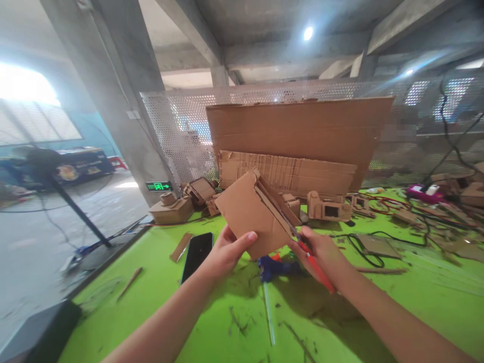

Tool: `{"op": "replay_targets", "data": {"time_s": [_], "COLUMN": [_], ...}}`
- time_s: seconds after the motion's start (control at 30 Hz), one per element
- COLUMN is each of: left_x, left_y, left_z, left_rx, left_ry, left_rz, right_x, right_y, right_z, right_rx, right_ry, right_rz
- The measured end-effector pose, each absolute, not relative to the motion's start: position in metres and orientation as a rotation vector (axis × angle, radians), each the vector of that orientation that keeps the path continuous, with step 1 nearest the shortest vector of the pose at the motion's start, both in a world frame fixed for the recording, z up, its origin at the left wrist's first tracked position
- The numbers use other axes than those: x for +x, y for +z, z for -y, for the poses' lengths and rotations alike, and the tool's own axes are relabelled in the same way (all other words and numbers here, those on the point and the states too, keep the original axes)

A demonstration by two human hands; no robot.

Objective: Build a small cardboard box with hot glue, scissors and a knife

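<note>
A brown cardboard box (251, 212) is tilted in the air above the green table, its layered open edge facing right. My left hand (229, 252) grips its lower left, with the thumb flat on the front panel. In my right hand (317, 249) are red-handled pliers (315, 267), their metal jaws against the box's right edge; the jaw tips are partly hidden. Beneath the hands lies a blue glue gun (270, 268), and a clear glue stick (269, 312) extends toward me from it. Left of my left hand rests a black phone (197, 254).
Large cardboard sheets (302, 128) stand upright at the back. Cardboard camera-like models (328, 209) and a small box (172, 209) line the rear. Cables (372, 254) and scraps clutter the right. A brown stick (129, 284) lies left; a black fan (45, 161) stands beyond the table edge.
</note>
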State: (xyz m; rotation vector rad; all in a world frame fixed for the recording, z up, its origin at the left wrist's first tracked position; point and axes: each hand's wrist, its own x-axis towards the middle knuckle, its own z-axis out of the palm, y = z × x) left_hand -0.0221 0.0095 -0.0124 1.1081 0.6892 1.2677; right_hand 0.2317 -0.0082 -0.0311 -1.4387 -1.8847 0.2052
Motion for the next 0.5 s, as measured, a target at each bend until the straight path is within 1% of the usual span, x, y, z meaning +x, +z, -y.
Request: {"op": "replay_targets", "data": {"time_s": [0.1,0.3,0.5], "left_x": [-0.022,-0.019,-0.019], "left_y": [-0.007,-0.003,0.003], "left_z": [-0.008,-0.003,0.002], "left_rx": [1.156,1.142,1.114], "left_ry": [1.273,1.255,1.27], "left_rz": [-0.729,-0.723,-0.733], "right_x": [0.232,0.24,0.24], "right_y": [-0.025,-0.023,-0.011], "right_z": [0.013,0.007,0.016], "right_rx": [-1.442,-1.419,-1.4], "right_ry": [0.247,0.165,0.24], "right_rz": [1.933,1.912,1.896]}}
